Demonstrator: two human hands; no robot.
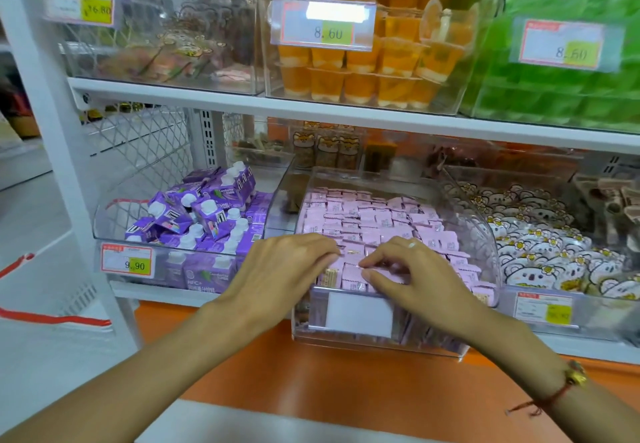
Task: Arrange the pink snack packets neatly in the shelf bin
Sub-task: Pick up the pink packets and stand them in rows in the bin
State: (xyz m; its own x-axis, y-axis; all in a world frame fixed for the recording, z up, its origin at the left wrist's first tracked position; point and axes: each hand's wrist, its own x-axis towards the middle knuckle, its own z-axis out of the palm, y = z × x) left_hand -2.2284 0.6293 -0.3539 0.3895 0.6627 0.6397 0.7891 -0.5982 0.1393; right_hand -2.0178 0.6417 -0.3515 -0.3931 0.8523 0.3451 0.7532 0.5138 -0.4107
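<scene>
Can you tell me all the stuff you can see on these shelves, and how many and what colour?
pink snack packets: many, pink, in rows in the middle lower bin
clear bin: one, see-through, pulled forward on the lower shelf
purple cartons: many, purple with white caps, lower left bin
bear packets: many, white and brown, lower right bin
jelly cups: many, orange, upper middle bin
green packets: many, green, blurred, upper right bin
price tags: at least five, white and yellow, on bin fronts
left hand: one, fingers flat on the front pink packets
right hand: one, pinching a front pink packet, red cord on its wrist
</scene>
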